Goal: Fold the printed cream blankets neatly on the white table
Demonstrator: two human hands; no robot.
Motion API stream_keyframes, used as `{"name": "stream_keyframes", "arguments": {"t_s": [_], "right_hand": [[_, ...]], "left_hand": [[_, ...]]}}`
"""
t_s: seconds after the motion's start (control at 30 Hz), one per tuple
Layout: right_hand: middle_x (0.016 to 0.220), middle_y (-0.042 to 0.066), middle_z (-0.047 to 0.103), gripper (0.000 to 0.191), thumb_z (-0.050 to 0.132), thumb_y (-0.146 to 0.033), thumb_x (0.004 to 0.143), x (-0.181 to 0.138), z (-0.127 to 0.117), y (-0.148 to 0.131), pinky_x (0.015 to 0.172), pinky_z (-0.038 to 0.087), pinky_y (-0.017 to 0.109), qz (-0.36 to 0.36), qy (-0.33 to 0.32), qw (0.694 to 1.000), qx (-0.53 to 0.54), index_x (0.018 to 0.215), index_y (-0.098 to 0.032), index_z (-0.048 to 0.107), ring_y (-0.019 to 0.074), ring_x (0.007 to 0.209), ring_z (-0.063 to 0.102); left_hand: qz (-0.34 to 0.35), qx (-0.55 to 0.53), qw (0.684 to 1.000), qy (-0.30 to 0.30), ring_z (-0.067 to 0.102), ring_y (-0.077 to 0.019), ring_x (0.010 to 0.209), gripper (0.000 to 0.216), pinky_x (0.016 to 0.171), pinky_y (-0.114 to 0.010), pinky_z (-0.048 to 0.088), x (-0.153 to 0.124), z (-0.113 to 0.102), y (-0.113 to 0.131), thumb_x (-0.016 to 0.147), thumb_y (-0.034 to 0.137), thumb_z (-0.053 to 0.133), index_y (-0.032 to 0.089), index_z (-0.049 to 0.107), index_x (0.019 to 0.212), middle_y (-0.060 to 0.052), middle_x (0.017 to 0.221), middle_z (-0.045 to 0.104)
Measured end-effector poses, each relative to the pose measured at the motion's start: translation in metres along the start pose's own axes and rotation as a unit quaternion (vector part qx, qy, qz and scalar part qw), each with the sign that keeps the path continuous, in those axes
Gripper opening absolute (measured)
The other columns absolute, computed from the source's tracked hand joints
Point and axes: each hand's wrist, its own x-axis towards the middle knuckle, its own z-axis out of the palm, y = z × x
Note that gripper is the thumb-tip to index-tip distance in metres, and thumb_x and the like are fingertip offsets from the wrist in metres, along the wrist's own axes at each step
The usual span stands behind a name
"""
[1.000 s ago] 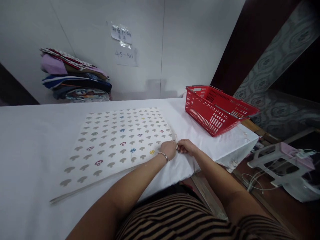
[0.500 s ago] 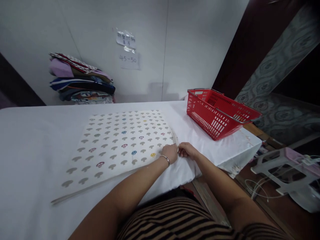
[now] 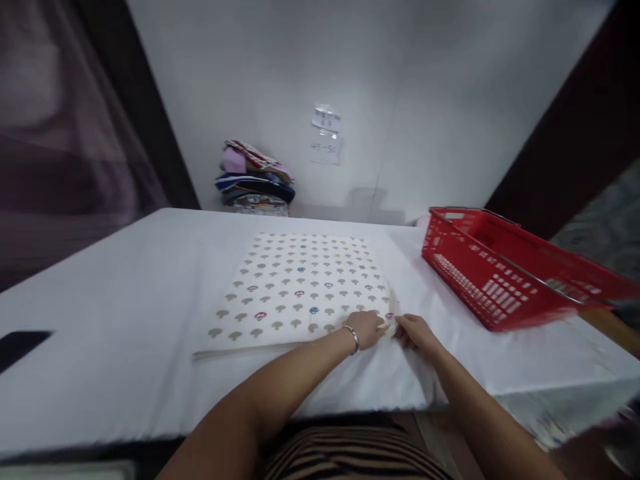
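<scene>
A white cloth (image 3: 320, 280) printed with grey mushrooms and a few coloured ones lies folded flat, its layers showing along the near edge. At its near right corner, my left hand (image 3: 366, 328), with a bracelet at the wrist, rests on the fabric with the fingertips closed on the edge. Just to the right, my right hand (image 3: 416, 333) pinches the same corner edge between thumb and fingers. The two hands are close together, and the fabric between the fingertips is blurred and partly hidden.
A white-covered table (image 3: 150, 287) carries the cloth. A red plastic basket (image 3: 480, 267) with metal handles stands at the right. Folded textiles (image 3: 257, 180) are stacked against the back wall, left of paper signs (image 3: 327, 137). A dark flat object (image 3: 23, 347) lies at the left edge.
My view has swung to the left, so the cloth, basket and signs appear further right. Both hands stay at the cloth's near right corner.
</scene>
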Motion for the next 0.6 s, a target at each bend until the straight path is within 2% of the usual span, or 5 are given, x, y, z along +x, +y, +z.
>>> {"name": "stream_keyframes", "arguments": {"t_s": [0.17,0.3,0.4,0.5,0.6], "right_hand": [[0.046,0.0,0.051,0.034,0.053,-0.05,0.071,-0.001,0.002,0.001,0.032,0.021,0.021,0.015,-0.019,0.999,-0.029,0.056,-0.019,0.05,0.0094,0.032,0.041],[0.049,0.002,0.053,0.033,0.046,-0.05,0.072,-0.001,0.0,0.007,0.033,0.023,0.023,0.025,-0.029,0.999,-0.034,0.056,-0.021,0.05,0.011,0.035,0.043],[0.047,0.003,0.051,0.033,0.048,-0.052,0.07,0.0,-0.003,0.011,0.033,0.025,0.024,0.032,-0.038,0.998,-0.037,0.054,-0.023,0.049,0.0118,0.034,0.042],[0.052,0.006,0.053,0.031,0.051,-0.053,0.067,0.003,-0.006,0.015,0.032,0.025,0.026,0.03,-0.047,0.998,-0.025,0.053,-0.025,0.048,0.013,0.034,0.044],[0.049,0.008,0.051,0.033,0.054,-0.055,0.066,0.007,-0.007,0.02,0.032,0.024,0.026,0.037,-0.057,0.997,-0.023,0.05,-0.027,0.047,0.0108,0.031,0.039]], "left_hand": [[0.016,0.004,0.999,-0.032,0.06,-0.0245,0.09,0.035,0.066,-0.034,0.046,-0.011,0.006,0.0,0.085,0.037,0.033,0.025,0.064,0.097,-0.008,0.105,0.06],[0.008,-0.033,0.999,0.021,0.057,-0.0226,0.095,0.034,0.069,-0.032,0.045,-0.022,0.009,-0.013,0.086,0.038,0.034,0.025,0.062,0.099,-0.006,0.102,0.06],[-0.037,-0.028,0.995,0.09,0.055,-0.0207,0.098,0.027,0.079,-0.032,0.043,-0.051,-0.001,-0.051,0.085,0.036,0.04,0.023,0.062,0.094,-0.005,0.103,0.06],[-0.145,0.006,0.98,0.138,0.051,-0.0201,0.107,0.024,0.093,-0.034,0.037,-0.102,-0.019,-0.108,0.085,0.032,0.042,0.022,0.062,0.096,-0.006,0.113,0.058],[-0.298,0.048,0.935,0.185,0.029,-0.0238,0.13,0.041,0.107,-0.042,0.02,-0.161,-0.03,-0.163,0.085,0.042,0.043,0.024,0.05,0.121,-0.005,0.14,0.039]]}}
